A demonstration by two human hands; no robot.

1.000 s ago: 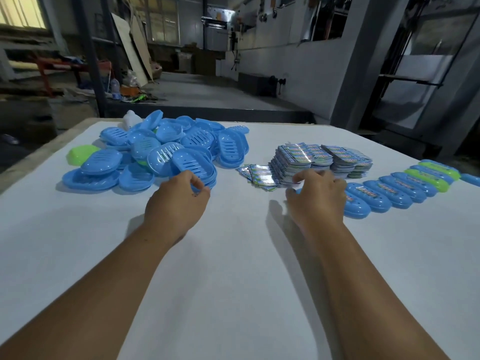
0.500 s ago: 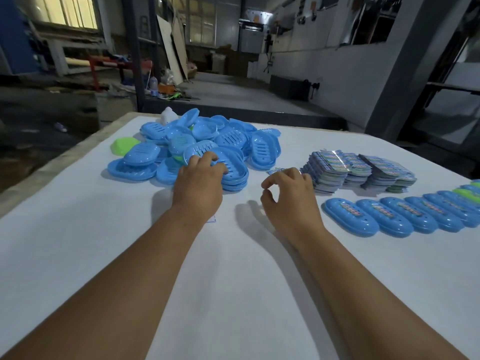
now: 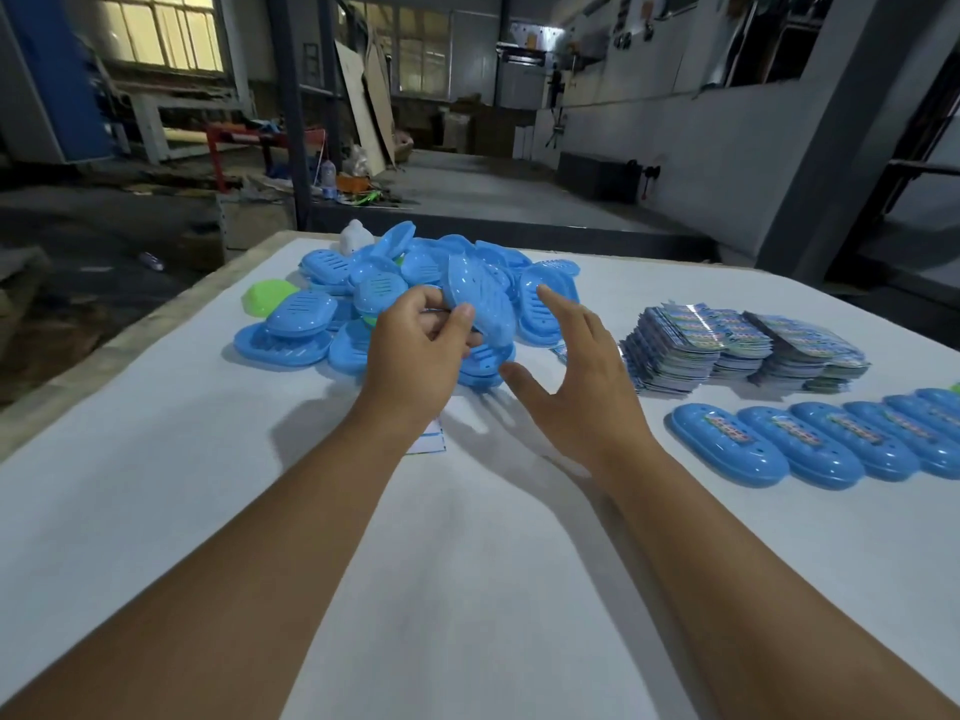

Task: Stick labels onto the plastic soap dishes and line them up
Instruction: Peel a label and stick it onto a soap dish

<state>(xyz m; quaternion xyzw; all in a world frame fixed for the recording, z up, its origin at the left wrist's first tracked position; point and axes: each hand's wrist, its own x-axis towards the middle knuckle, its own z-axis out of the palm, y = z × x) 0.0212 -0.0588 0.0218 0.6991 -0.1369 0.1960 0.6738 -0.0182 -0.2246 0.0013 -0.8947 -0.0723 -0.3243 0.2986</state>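
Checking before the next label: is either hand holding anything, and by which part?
The left hand pinches a blue soap dish by its near end, lifted above the pile. The right hand is open, holding nothing.

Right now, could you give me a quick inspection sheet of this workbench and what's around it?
Surface: white table, large bare area near the person.
Job's things: heap of blue soap dishes; one lifted dish; stacks of labels; row of labelled dishes at right.
Clutter: green dish beside the heap; a small paper under the left wrist.
Hands: left hand grips the lifted dish in its fingers; right hand open beside it.
Cables: nothing seen.
Surroundings: dim workshop, boards leaning on a post, windows behind.
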